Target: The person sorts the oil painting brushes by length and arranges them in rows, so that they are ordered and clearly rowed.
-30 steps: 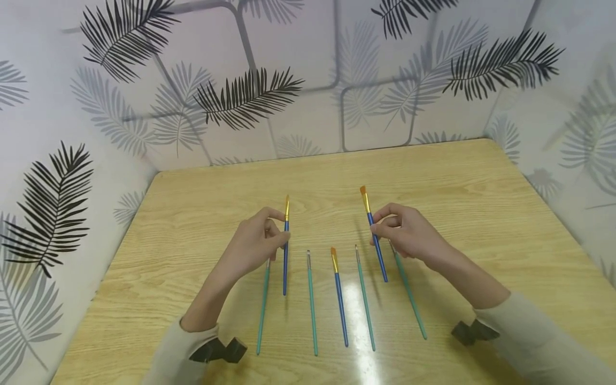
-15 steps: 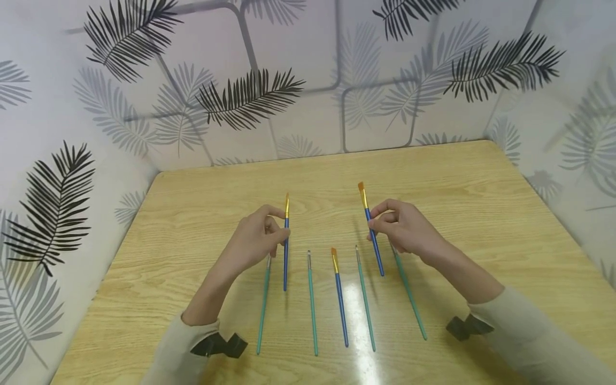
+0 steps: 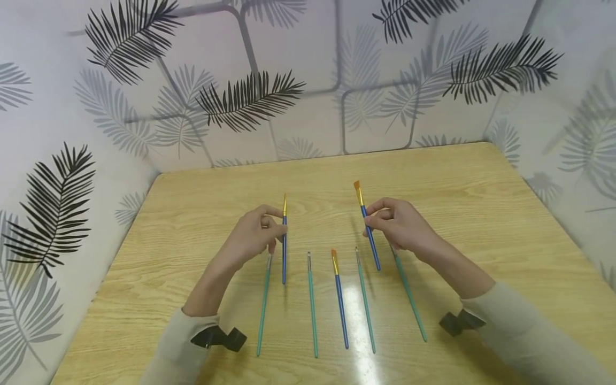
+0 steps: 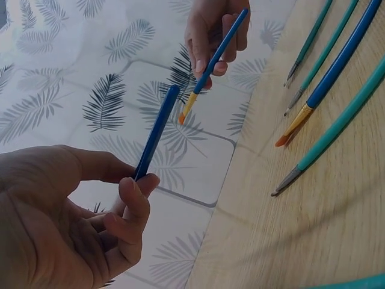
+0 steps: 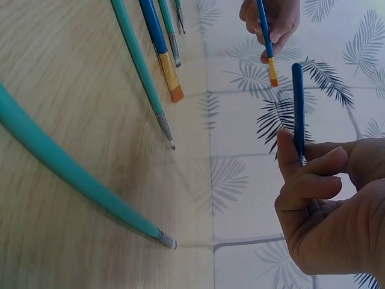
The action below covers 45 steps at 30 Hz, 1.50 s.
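Note:
My left hand pinches a blue paintbrush with a gold ferrule between thumb and fingers, bristles pointing away from me. On the other side, my right hand pinches a second blue paintbrush whose orange angled bristles tilt to the left. Both brushes are held above the table. In the left wrist view, the handle end of the left paintbrush sticks up past the fingertips. The right wrist view likewise shows the right paintbrush's handle rising from the pinch.
Between and below the hands several brushes lie in a row on the wooden table: a leftmost green brush, another green brush, a blue brush, a thin green brush and a rightmost green brush. A leaf-patterned wall stands behind.
My right hand has moved slightly left and away from me with its paintbrush. My left hand has shifted only slightly, its brush's handle end now farther from me. The lying brushes stay put.

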### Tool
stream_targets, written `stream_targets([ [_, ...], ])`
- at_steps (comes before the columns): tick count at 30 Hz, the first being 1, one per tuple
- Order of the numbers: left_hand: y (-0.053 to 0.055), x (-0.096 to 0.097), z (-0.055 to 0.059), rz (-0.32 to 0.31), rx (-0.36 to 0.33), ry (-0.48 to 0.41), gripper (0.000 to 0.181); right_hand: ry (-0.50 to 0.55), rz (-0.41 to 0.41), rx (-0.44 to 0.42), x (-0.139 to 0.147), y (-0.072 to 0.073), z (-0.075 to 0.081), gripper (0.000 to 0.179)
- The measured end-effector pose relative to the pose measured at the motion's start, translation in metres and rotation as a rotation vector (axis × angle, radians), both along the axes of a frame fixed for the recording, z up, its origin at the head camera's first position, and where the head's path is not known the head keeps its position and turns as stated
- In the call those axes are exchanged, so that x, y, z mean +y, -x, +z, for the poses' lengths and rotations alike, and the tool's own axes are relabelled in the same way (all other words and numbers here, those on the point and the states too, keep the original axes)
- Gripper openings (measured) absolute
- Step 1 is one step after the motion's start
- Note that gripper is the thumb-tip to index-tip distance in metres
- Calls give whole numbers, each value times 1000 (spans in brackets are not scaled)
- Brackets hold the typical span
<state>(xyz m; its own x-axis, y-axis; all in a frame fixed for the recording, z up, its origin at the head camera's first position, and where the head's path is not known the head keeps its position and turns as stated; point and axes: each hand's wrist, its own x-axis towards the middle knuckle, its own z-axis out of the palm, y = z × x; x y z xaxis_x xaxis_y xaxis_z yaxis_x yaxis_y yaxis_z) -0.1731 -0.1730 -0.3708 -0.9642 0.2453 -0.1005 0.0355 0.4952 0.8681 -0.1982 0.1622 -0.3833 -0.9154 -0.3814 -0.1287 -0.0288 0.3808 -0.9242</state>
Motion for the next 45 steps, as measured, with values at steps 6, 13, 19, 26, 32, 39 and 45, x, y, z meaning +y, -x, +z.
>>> stream_targets([
  [6,10,1,-2,10,-6,1,41,-2,-7,10,-2,6,-4,34],
  [13,19,1,-8,29,-42,-35,42,-4,-15,-11,-7,12,-6,29],
  [19,23,0,-12,29,-41,-55,42,-7,-23,-10,-11,14,-5,25],
  [26,26,0,-10,39,-37,-60,43,-6,-32,-12,-15,17,-6,23],
  [32,29,1,-12,47,-36,-72,46,-19,-43,-4,-18,19,-6,28],
  [39,37,6,-17,44,-43,-80,45,-27,-51,8,-22,24,-8,29],
  [45,42,10,-18,43,-43,-90,45,-19,-62,-1,-24,27,-7,30],
])
